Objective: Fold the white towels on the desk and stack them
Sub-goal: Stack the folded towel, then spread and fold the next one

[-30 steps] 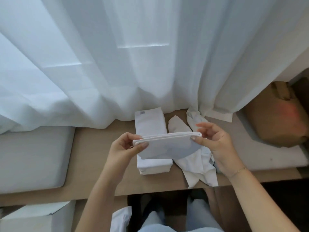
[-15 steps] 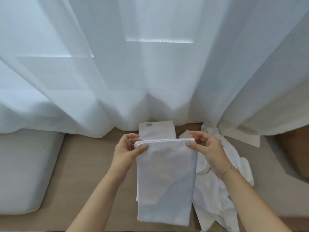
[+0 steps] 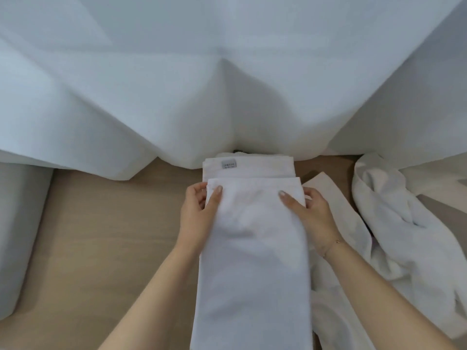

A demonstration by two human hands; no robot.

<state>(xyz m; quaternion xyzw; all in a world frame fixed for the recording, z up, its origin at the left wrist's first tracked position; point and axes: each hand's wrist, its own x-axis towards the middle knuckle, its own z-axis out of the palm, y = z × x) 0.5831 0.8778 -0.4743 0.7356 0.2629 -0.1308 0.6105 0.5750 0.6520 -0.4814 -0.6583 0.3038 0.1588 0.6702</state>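
Since half a second ago the long folded white towel (image 3: pixel 252 261) has come down from hanging in the air and now lies along the light wooden counter (image 3: pixel 101 248), its near end running out of view at the bottom edge, and the view itself has closed in on the work. The left hand (image 3: pixel 199 215) grips the towel's far left corner, thumb on top and fingers curled under the edge; the right hand (image 3: pixel 310 213) does the same at the far right corner, thumb pressed on the cloth and fingers tucked round its side. The towel is in a narrow strip, so the lengthwise fold looks done, while the crosswise folds that would bring it to the size of the stack are, by my judgement, yet to come. Just beyond the held edge, and partly under it, sits the stack of folded white towels (image 3: pixel 252 168), a grey label showing on its top layer; how many it holds cannot be told. To the right of the hands a heap of crumpled white towels (image 3: pixel 394 223) lies unfolded on the counter, so a good share of the work remains: finish this one, set it on the stack, then take up the heap. Behind everything hangs a white sheer curtain (image 3: pixel 227 84), its hem resting on the counter's far edge.
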